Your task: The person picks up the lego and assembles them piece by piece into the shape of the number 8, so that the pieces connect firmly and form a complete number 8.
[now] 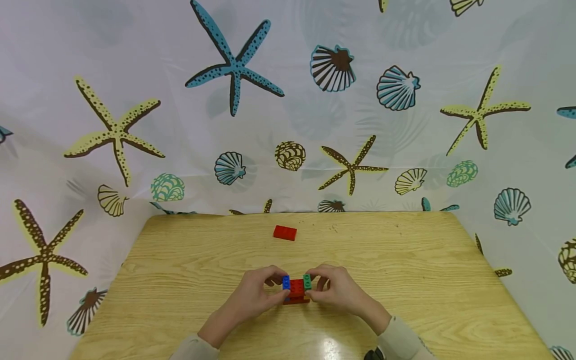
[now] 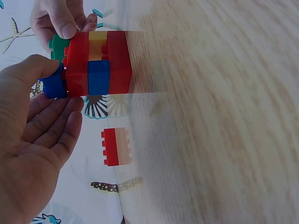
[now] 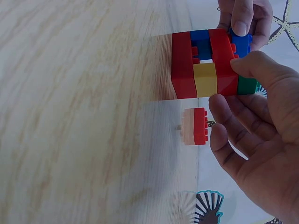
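Note:
A small stack of toy building bricks stands on the wooden table, a red brick [image 2: 120,63] at its base. Above that sit a blue brick [image 2: 99,77] and a yellow brick [image 3: 205,80] with a gap between them, then another red brick [image 2: 78,67]. On top are a second blue brick [image 1: 286,283] at the left end and a green brick [image 1: 307,282] at the right end. My left hand [image 1: 256,288] pinches the top blue brick between thumb and index finger. From the other side, my right hand [image 1: 336,288] pinches the green brick, its thumb overlapping the upper red brick in the right wrist view.
A loose red brick [image 1: 285,233] lies studs up on the wooden table [image 1: 189,260], beyond the stack. A white curtain [image 1: 288,105] printed with starfish and shells hangs behind the table and along its sides.

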`<control>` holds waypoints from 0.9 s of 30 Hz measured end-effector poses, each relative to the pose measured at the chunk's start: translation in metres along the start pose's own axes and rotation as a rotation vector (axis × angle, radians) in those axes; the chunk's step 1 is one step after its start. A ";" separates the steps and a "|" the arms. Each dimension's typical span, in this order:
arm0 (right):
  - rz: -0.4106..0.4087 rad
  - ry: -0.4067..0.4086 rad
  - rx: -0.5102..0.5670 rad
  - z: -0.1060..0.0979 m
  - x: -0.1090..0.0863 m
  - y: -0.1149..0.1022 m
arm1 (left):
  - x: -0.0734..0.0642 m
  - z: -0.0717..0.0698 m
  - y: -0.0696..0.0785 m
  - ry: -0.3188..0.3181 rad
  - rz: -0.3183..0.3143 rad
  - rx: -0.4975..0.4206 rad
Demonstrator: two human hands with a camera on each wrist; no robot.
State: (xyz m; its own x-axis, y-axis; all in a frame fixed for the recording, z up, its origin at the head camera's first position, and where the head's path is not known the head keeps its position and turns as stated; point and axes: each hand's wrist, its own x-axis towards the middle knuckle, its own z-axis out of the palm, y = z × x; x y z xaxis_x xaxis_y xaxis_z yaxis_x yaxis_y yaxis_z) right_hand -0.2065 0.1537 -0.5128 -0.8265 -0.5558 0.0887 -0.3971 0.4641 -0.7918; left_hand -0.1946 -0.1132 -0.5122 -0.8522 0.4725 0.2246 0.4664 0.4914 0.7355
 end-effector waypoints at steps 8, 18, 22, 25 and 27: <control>-0.005 0.002 0.002 0.000 0.000 0.002 | -0.001 -0.001 0.000 -0.013 -0.001 -0.025; -0.001 0.007 -0.008 0.001 0.000 0.004 | 0.000 -0.002 -0.001 -0.021 0.007 -0.014; 0.000 0.009 -0.012 0.001 0.000 0.004 | 0.000 -0.002 -0.001 -0.025 0.005 0.001; -0.002 0.009 -0.013 0.001 0.000 0.004 | 0.000 -0.003 0.000 -0.034 -0.003 0.007; -0.003 0.009 -0.011 0.001 0.000 0.004 | 0.000 -0.004 0.001 -0.039 -0.009 0.007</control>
State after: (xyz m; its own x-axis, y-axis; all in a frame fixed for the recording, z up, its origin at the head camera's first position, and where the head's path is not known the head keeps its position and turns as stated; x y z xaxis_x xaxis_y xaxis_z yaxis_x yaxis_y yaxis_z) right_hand -0.2074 0.1548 -0.5170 -0.8288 -0.5511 0.0970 -0.4042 0.4698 -0.7848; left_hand -0.1953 -0.1153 -0.5091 -0.8467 0.4962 0.1923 0.4602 0.5013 0.7327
